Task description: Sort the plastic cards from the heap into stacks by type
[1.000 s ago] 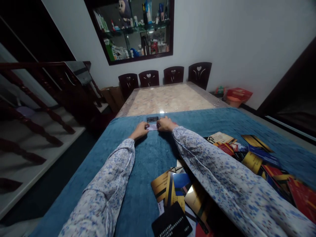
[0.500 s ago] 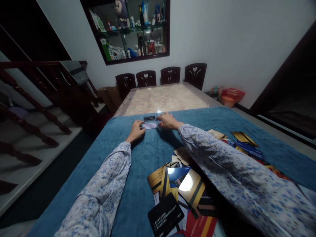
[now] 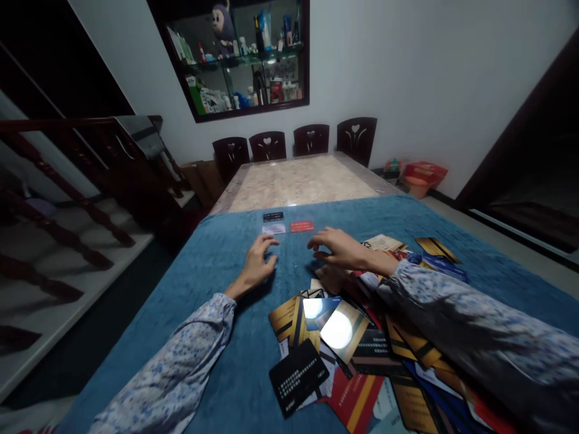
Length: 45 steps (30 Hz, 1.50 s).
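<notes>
Three cards lie near the far edge of the blue cloth (image 3: 190, 313): a black card (image 3: 273, 216), a pale card (image 3: 274, 229) just below it, and a red card (image 3: 301, 226) to its right. My left hand (image 3: 257, 265) rests on the cloth a little nearer than the pale card, fingers loosely spread, holding nothing. My right hand (image 3: 339, 248) hovers palm down below the red card, fingers apart and empty, above the far edge of a heap of several mixed cards (image 3: 353, 349).
The marble table (image 3: 298, 181) extends beyond the cloth, with dark chairs (image 3: 312, 138) along its far end. A dark wooden stair railing (image 3: 67, 181) stands at the left. A wall cabinet (image 3: 244, 54) holds bottles. A red bag (image 3: 423, 176) sits on the floor at right.
Both hands have let go of the pale card and drawn back toward me. The red card now shows beside the pale card. My right hand has moved over the card heap.
</notes>
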Motion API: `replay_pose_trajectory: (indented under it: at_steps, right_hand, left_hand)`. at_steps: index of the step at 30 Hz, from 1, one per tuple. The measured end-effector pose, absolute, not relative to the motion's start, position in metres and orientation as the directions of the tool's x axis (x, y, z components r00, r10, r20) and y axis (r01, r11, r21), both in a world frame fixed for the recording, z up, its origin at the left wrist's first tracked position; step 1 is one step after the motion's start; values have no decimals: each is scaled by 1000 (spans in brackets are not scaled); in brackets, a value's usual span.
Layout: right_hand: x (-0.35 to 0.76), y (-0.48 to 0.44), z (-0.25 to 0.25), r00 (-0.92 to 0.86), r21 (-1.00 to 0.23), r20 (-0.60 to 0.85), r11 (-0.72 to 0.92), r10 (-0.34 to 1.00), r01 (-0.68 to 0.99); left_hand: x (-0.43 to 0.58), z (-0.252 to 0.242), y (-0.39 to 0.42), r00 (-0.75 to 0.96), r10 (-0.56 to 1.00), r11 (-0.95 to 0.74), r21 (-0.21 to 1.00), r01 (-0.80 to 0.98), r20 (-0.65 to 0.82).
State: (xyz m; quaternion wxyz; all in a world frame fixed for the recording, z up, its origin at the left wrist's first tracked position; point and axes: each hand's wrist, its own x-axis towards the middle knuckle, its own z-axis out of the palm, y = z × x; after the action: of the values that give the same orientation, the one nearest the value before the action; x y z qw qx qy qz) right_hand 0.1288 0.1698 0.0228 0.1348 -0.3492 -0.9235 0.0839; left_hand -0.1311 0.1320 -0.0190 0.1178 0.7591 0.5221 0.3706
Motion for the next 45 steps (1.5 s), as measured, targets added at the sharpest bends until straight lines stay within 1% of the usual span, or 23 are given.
replay_pose_trajectory:
  at_steps: [3,8,11,15,18,26,29,31,33,35,38,40,41,43,45]
  right_hand:
    - [142,144,26,-762,-315,152,762,629,566]
    - [160,110,25,-819,-376,58,772,572,513]
    - [169,101,18,-845,-373,31,790,534,486]
    - [174,96,12,-861,-353,7,807,508,473]
    - [174,93,13,-862,-349,-11,806,507,478]
    - [157,91,12,-832,-367,-10,772,554,519]
    - [148,91,9,-828,-389,-34,756,559,526]
    - [143,91,9,-828,-405,-34,750,559,523]
    - [138,91,11,-829,-437,-24,740,558,511]
    - [135,91,15,-823,-497,-15,710,568,499]
    - [134,91,24,-799,-589,6,648,601,483]
    - [135,90,29,-785,-627,17,618,619,474]
    - [137,90,31,-781,-636,30,615,623,466]
    - [141,87,30,-784,-623,102,654,612,429]
    - [146,83,27,-806,-569,206,738,555,363]
  left_hand:
    - [-119,-12,106,249,880,-456,571,682,405]
    - [-95,-6,67,407,859,-510,601,616,312]
    - [-82,-7,51,502,833,-531,594,605,233]
    - [-73,-9,47,548,830,-513,533,673,107]
    - [-73,-11,49,553,830,-507,517,689,76]
    - [-76,-11,51,495,866,-424,639,642,77]
    - [-78,-11,52,443,890,-398,660,637,108]
    - [-80,-11,54,385,918,-338,703,626,99]
    - [-82,-10,54,321,946,-239,766,596,46]
    - [-83,-7,53,278,960,-147,826,544,-13]
    - [-85,1,50,276,960,-83,894,440,-47]
    - [-86,7,47,279,960,-107,910,401,-10]
    - [-86,10,45,284,958,-154,901,405,36]
    - [-88,14,40,310,934,-307,846,435,180]
    - [-90,14,33,366,872,-472,759,449,326]
